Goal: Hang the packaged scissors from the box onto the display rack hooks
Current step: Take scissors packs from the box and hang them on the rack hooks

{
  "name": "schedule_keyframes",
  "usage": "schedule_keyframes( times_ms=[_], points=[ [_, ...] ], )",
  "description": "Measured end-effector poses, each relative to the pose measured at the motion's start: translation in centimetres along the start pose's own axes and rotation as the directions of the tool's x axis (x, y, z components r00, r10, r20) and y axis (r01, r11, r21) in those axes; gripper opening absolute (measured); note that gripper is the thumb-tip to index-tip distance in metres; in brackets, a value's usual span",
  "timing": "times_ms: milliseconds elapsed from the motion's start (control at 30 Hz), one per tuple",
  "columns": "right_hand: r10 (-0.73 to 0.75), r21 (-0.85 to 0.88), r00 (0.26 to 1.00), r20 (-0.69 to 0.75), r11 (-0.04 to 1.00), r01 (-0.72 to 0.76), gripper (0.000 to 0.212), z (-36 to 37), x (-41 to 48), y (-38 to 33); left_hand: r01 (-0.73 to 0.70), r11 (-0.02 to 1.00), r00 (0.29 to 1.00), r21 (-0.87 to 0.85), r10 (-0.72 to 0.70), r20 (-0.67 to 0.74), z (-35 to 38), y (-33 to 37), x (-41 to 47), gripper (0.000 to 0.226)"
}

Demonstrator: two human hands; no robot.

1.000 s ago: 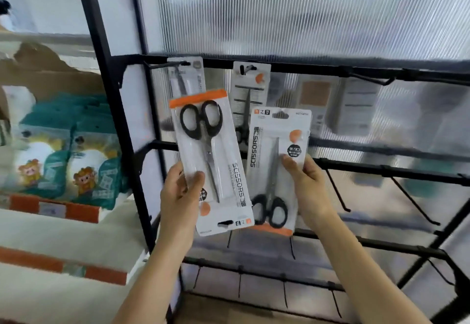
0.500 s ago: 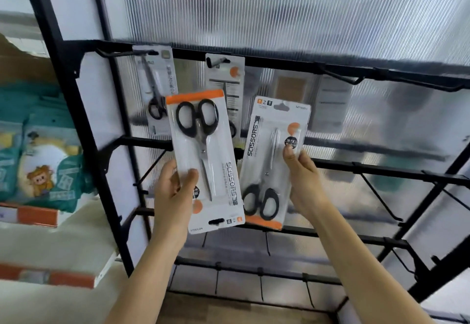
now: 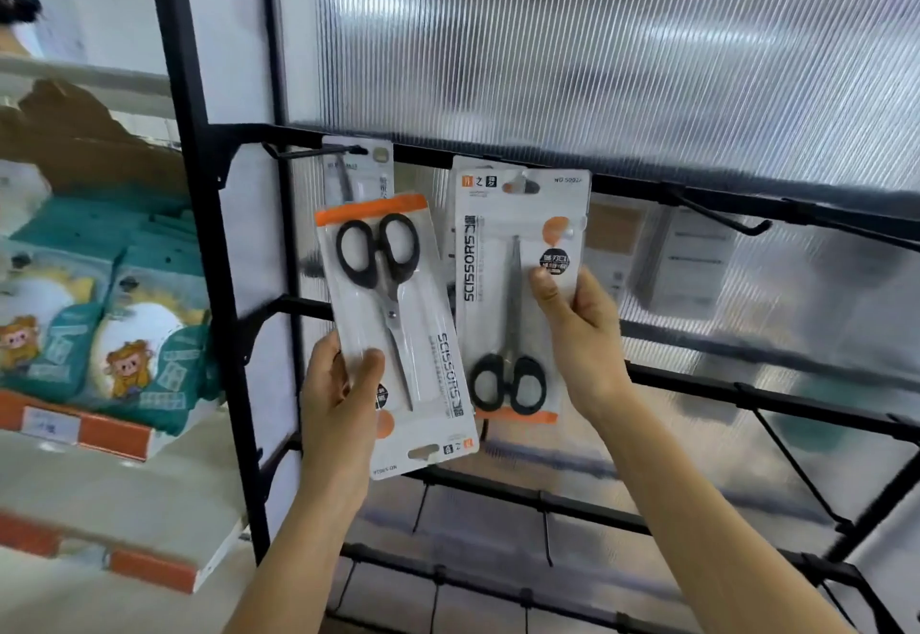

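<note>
My left hand (image 3: 341, 394) grips a scissors pack (image 3: 398, 334) held upside down, black handles at the top and hang hole at the bottom. My right hand (image 3: 577, 339) pinches a second scissors pack (image 3: 503, 295) by its right edge, upright, its hang hole level with the rack's top bar (image 3: 647, 185). Behind the left pack, another pack (image 3: 358, 170) hangs from a hook (image 3: 308, 153). The box is out of view.
The black display rack has several crossbars and bare hooks, one at the upper right (image 3: 717, 215). A ribbed translucent panel (image 3: 547, 46) backs it. White shelves with teal cartoon-monkey packages (image 3: 129, 334) stand to the left.
My right hand has raised its pack so that the hang hole reaches the top bar, covering the pack that hung there. The left pack stays in my hand, about level.
</note>
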State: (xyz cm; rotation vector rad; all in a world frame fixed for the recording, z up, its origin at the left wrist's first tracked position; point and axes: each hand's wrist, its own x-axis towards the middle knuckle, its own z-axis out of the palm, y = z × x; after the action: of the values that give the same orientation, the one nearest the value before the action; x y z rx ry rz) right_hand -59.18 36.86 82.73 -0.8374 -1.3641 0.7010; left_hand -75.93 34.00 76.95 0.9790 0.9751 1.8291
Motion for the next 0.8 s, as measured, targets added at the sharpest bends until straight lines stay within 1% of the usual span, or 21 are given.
schedule_keyframes(
  times_ms=[133, 200, 300, 400, 500, 600, 733, 800],
  points=[
    [0.004, -0.034, 1.000, 0.024, 0.999, -0.003, 0.024, 1.1, 0.9, -0.2, 0.000, 1.000, 1.000, 0.003, 0.000, -0.016, -0.6, 0.3, 0.3, 0.024],
    [0.030, -0.039, 0.998, 0.046, 0.999, -0.028, 0.019, 1.5, 1.1, 0.0, -0.004, 1.000, 1.000, 0.005, 0.004, -0.013, -1.0, 0.4, 0.5, 0.023],
    [0.060, -0.038, 0.997, 0.057, 0.998, -0.058, 0.030, 2.1, 1.6, 0.3, 0.008, 1.000, 1.000, -0.003, -0.008, -0.017, -1.6, 0.5, 0.6, 0.023],
    [0.074, -0.034, 0.997, 0.039, 0.997, -0.072, 0.030, 2.8, 2.0, 0.4, 0.016, 1.000, 1.000, 0.010, -0.015, -0.023, -1.9, 0.6, 0.6, 0.027],
    [0.078, -0.035, 0.996, 0.045, 0.996, -0.077, 0.017, 3.3, 2.1, 0.5, 0.012, 1.000, 0.999, -0.004, -0.012, -0.035, -2.3, 0.5, 0.6, 0.034],
    [0.104, -0.025, 0.994, 0.031, 0.994, -0.104, 0.015, 3.7, 2.3, 0.7, 0.018, 1.000, 0.999, -0.003, -0.018, -0.032, -2.6, 0.4, 0.9, 0.037],
    [0.092, -0.011, 0.995, -0.034, 0.996, -0.093, 0.018, 3.9, 2.3, 1.4, 0.031, 0.999, 0.999, 0.015, -0.030, -0.025, -2.8, 0.2, 1.0, 0.029],
    [0.099, 0.005, 0.994, -0.049, 0.995, -0.099, 0.027, 3.9, 2.3, 1.9, 0.032, 0.999, 0.999, 0.024, -0.032, -0.020, -2.8, 0.2, 1.1, 0.028]
  ],
)
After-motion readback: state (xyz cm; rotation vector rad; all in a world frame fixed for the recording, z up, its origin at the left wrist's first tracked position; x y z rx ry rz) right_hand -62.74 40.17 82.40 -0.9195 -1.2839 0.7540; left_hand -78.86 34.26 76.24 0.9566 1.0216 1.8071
